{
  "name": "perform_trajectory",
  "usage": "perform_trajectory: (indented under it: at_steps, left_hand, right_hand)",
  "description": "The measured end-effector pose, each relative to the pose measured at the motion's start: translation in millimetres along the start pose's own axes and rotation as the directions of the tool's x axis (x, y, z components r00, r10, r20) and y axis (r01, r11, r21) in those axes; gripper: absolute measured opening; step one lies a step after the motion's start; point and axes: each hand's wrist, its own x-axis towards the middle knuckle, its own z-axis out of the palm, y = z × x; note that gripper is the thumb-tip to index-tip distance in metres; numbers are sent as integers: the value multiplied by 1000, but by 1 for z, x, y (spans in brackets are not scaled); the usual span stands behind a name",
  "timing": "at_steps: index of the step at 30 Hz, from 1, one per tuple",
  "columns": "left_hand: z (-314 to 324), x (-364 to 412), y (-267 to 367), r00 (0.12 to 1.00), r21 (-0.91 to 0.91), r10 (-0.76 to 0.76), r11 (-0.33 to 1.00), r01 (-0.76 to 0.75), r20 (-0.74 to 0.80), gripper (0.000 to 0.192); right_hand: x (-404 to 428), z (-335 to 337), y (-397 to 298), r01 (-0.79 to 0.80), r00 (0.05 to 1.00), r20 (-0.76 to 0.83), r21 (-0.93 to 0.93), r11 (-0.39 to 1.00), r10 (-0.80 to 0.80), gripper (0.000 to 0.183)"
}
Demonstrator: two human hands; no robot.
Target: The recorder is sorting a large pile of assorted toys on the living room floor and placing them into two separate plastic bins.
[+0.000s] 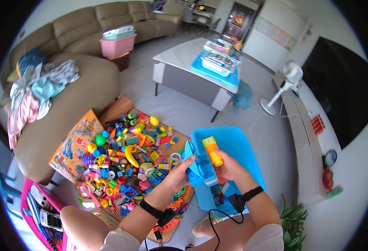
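Note:
My left hand [178,174] grips a blue plastic toy [205,169] with a raised, flap-like piece and open compartments. In my right hand [231,166] is a small yellow-and-orange plastic toy bottle [213,151], tilted beside the blue toy. Both hands are above a large blue plastic bin [245,157]. A few toy pieces [220,193] show in its near end, partly hidden by my hands. To the left, a big heap of mixed plastic toys [127,166] covers a brown woven mat [174,147]. A yellow toy banana [131,155] lies on the heap.
An orange illustrated box or board [74,144] lies by the sofa [86,81]. A pink-rimmed bin [41,216] with toy vehicles stands at lower left. Ahead is a low table [181,51] bearing baskets [218,62]. A fan [284,84] stands right; cables hang from my wrist straps.

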Motion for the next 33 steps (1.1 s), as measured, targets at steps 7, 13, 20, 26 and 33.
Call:
perform_trajectory:
  at_steps: [7,13,20,26,33]
  left_hand:
    - [73,80,-49,987,-7,-153,988,153,-52,45]
    - [65,131,-95,925,-97,-350,936,338,-149,50]
    - [56,171,-124,901,-76,-320,947,311,-294,37]
    - [73,210,-132,932,-144,-200,976,162,-303,47]
    - [50,209,-121,969,-59,-62,997,49,-239,62]
  right_hand:
    - [-28,-117,8,18,977,-211,18,1000,-14,50]
    - [-8,-199,61,-59,885,-448,155,986,123,55]
    - [4,-227,81,-148,851,-472,200,968,228,59]
    - [17,-265,74,52,854,-511,276,960,101,66]
    - [-15,-204,40,104,883,-469,240,965,21,70]
